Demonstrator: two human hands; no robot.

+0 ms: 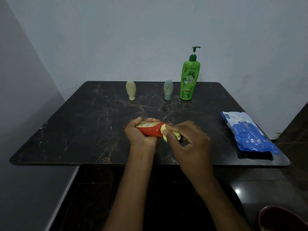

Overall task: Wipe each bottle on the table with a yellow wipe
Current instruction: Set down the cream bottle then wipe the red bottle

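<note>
Over the near middle of the dark marble table (80,130), your left hand (141,137) wraps the red bottle (150,130), which lies on its side with its label up. Your right hand (190,139) pinches the bunched yellow wipe (165,133) against the bottle's right end. Both grips are closed: fingers and thumb curl round the bottle's body, and fingertips bunch the cloth.

The red bottle looks like soft squeeze plastic, light and smooth, so it is likely to slip once damp. Hold it round the middle, over the label, and press only gently, since a hard squeeze could dent it. The wipe is limp and folds where you pinch it, so keep a wad under the fingertips.

At the far edge three bottles stand apart from one another: a cream bottle (131,92) and a grey-green bottle (168,89), each resting on its cap, and a tall green pump bottle (188,80). The small ones probably tip easily. Take the pump bottle by its body rather than its thin nozzle. A blue wipe packet (248,134) lies at the right edge.
</note>
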